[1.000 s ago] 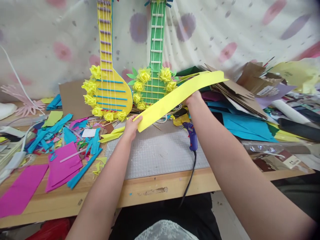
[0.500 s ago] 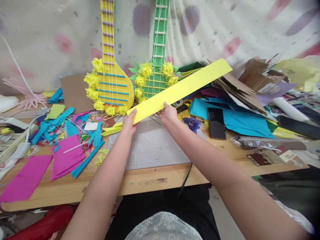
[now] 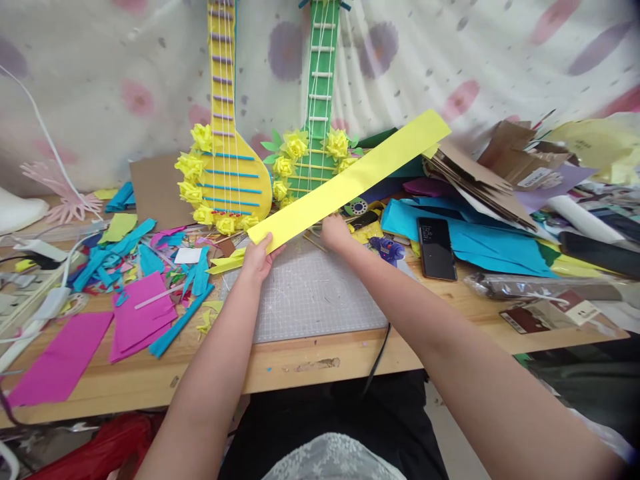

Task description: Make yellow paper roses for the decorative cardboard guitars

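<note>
My left hand (image 3: 258, 259) grips the lower left end of a long yellow crepe paper strip (image 3: 345, 183), thumb on top. The strip slants up to the right above the grey cutting mat (image 3: 315, 293). Below the strip, at the mat's back edge, my right hand (image 3: 336, 233) is closed with its fingers curled, apart from the strip. Whatever it grips among the small clutter is hidden. Narrow yellow paper pieces (image 3: 226, 263) lie beside my left hand. Behind the strip stand a yellow paper guitar (image 3: 235, 177) and a green one (image 3: 320, 87), both trimmed with yellow paper flowers.
Magenta paper sheets (image 3: 143, 317) and blue paper scraps (image 3: 115, 247) cover the left side. To the right are a phone (image 3: 437, 248), blue paper (image 3: 500, 250), a cardboard stack (image 3: 485, 180) and a plastic-wrapped packet (image 3: 545, 287). The wooden table's front edge (image 3: 320, 373) is near me.
My right hand has let go of the yellow strip and dropped beneath it to the back of the mat. My left hand still holds the strip. The view has shifted slightly.
</note>
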### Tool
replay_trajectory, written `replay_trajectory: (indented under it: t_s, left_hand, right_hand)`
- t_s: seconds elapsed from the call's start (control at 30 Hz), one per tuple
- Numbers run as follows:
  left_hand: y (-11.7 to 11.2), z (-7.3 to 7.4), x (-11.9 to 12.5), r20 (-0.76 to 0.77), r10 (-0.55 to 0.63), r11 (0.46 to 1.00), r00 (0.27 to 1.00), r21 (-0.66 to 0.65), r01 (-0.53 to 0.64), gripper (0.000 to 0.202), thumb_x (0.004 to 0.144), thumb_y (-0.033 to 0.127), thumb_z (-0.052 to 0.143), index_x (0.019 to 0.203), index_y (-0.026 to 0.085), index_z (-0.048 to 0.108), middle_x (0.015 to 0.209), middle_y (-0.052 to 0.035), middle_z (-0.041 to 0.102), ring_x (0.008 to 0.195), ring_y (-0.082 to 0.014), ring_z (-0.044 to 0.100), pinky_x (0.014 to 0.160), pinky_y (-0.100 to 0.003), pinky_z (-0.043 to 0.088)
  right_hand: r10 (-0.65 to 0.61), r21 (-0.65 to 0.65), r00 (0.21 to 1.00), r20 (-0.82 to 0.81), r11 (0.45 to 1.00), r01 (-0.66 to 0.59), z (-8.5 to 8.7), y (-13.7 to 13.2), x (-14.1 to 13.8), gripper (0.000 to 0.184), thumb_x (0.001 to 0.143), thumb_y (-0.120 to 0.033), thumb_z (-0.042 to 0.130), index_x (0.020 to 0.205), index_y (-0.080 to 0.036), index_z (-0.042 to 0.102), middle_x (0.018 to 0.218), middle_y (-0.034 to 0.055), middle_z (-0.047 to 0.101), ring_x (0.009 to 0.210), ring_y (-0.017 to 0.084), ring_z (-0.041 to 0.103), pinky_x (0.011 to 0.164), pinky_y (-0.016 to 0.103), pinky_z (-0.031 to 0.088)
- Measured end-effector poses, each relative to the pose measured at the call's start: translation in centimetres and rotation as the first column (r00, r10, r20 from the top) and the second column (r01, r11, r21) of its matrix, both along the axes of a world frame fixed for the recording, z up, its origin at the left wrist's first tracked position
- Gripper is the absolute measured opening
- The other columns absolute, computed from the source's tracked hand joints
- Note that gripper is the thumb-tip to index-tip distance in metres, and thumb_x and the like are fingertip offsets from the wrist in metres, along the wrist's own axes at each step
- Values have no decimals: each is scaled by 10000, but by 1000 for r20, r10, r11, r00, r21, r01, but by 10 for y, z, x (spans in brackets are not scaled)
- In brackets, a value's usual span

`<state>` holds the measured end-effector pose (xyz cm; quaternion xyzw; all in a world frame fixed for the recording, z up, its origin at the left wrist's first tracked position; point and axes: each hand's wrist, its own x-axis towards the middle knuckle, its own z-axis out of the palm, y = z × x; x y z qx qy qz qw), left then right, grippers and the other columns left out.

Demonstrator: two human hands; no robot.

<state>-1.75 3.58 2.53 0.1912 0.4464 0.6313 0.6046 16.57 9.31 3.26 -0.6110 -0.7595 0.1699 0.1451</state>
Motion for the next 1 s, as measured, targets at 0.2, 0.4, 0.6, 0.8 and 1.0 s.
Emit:
replay_trajectory:
  t_s: [0.2, 0.4, 0.6, 0.8, 1.0]
  left_hand:
    - [1, 0, -2, -9, 9, 999, 1000, 37, -9, 205, 744, 93, 572, 928, 176, 612, 1015, -45, 666, 917, -160, 631, 817, -342, 529]
    - [8, 0, -6, 34, 18, 997, 999, 72, -20, 233, 744, 92, 570, 953, 184, 613, 1005, -41, 671, 908, -158, 635, 818, -327, 530]
    - [10, -1, -7, 43, 15, 998, 999, 58, -17, 274, 733, 88, 583, 990, 181, 609, 1010, -54, 671, 900, -167, 642, 807, -321, 537]
    - [5, -1, -9, 26, 24, 999, 999, 36, -25, 267, 738, 63, 566, 976, 177, 608, 992, -58, 674, 899, -169, 644, 810, -328, 534]
    - [1, -2, -12, -34, 18, 999, 999, 37, -17, 266, 733, 25, 540, 945, 169, 608, 961, -56, 677, 878, -164, 646, 790, -326, 540]
  right_hand:
    - [-11, 97, 976, 217, 995, -11, 6, 7, -8, 286, 719, -53, 464, 935, -121, 640, 1038, 180, 610, 1097, 318, 473, 929, 466, 358]
    - [-24, 105, 985, 173, 994, 6, 31, -17, -10, 150, 687, -120, 577, 825, -109, 635, 999, 212, 592, 1047, 340, 503, 888, 470, 365]
    - [29, -273, 985, 168, 962, 18, 55, -62, 13, 215, 626, -313, 657, 546, -164, 524, 623, 107, 549, 755, 287, 570, 650, 383, 413]
    - [12, -638, 879, -477, 683, -355, 33, -91, 43, 421, 648, -572, 610, 676, -178, 465, 576, -18, 473, 493, 79, 418, 458, 218, 321]
    - [-225, -718, 738, -636, 524, -458, 27, -88, 41, 600, 675, -740, 415, 774, -153, 490, 627, -10, 489, 522, 81, 488, 437, 192, 346]
